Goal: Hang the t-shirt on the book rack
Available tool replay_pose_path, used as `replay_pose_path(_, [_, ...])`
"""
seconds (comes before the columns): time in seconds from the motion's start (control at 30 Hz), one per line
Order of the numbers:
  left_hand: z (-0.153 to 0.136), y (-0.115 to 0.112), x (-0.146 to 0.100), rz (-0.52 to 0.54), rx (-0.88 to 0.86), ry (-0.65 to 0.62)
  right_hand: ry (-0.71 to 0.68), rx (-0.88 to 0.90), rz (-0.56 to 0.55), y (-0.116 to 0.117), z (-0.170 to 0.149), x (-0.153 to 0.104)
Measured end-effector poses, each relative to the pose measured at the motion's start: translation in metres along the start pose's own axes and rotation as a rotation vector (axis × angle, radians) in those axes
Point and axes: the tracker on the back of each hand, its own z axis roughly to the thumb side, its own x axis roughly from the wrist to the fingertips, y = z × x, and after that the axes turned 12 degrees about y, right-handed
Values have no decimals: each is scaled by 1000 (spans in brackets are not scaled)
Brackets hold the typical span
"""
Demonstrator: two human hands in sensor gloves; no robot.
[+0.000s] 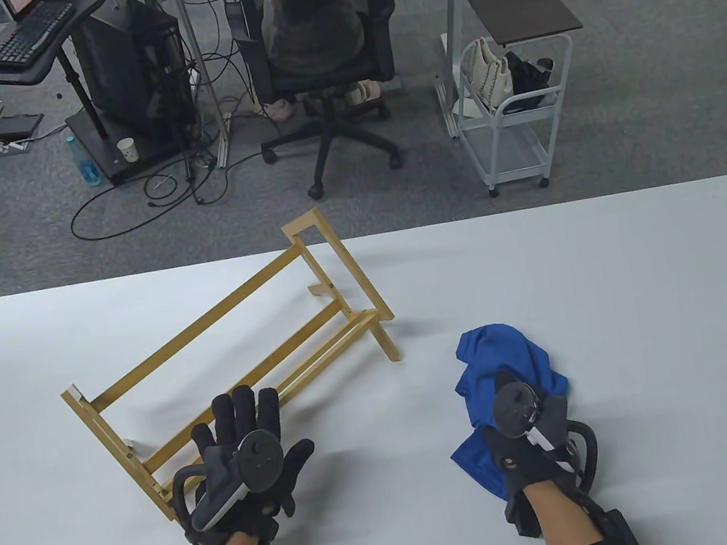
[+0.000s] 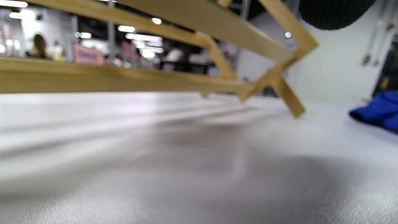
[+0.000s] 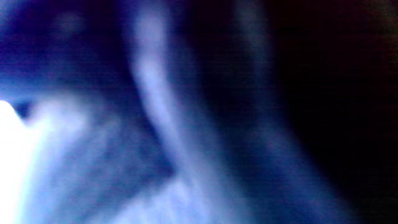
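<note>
A light wooden book rack [image 1: 231, 347] stands on the white table [image 1: 612, 290], left of centre, angled toward the far right. My left hand [image 1: 256, 425] is open, its fingers stretched flat by the rack's front lower rails. The left wrist view shows those rails [image 2: 186, 81] close up and blurred. A crumpled blue t-shirt [image 1: 505, 354] lies on the table to the right of the rack; it also shows in the left wrist view [image 2: 379, 112]. My right hand [image 1: 520, 430] sits on the shirt's near part and grips it, fingers curled out of sight. Blurred blue cloth [image 3: 155, 124] fills the right wrist view.
Beyond the table's far edge are an office chair [image 1: 320, 53], a white trolley [image 1: 510, 114] with a small dark side table, and a computer stand [image 1: 122, 69]. Bare table surface lies right of the shirt and between my hands.
</note>
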Motion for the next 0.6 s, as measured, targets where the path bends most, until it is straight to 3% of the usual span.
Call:
replay_pose_path(0.2, [-1, 0, 0, 0, -10, -3, 5, 89, -13, -4, -6, 3])
replay_pose_path(0.6, [-4, 2, 2, -4, -64, -10, 0, 414, 68, -16, -29, 11])
